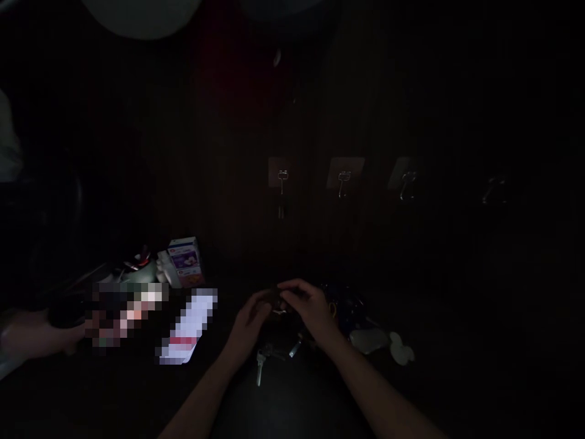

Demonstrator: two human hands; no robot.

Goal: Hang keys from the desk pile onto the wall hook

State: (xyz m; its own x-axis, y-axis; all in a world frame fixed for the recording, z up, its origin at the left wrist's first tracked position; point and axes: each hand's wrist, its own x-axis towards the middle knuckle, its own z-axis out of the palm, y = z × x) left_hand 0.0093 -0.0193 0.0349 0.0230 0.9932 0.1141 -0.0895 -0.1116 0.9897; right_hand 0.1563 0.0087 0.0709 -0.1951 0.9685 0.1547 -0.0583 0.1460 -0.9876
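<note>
My left hand point(249, 323) and my right hand point(308, 308) meet low in the middle of the view, their fingers closed around a small dark object point(278, 302). Darkness and my fingers hide its shape. A bunch of metal keys point(269, 356) lies just below my hands, close to my left wrist. Behind my right hand sits a dark blue patterned item point(345, 305), too dim to identify.
A printed carton point(183, 262) stands at the back left, beside two pixelated flat items point(128, 314) point(189, 326). Another person's hand point(31, 335) reaches in from the left. Pale crumpled items point(372, 340) lie to the right. Adhesive wall hooks point(343, 183) line the dark wall.
</note>
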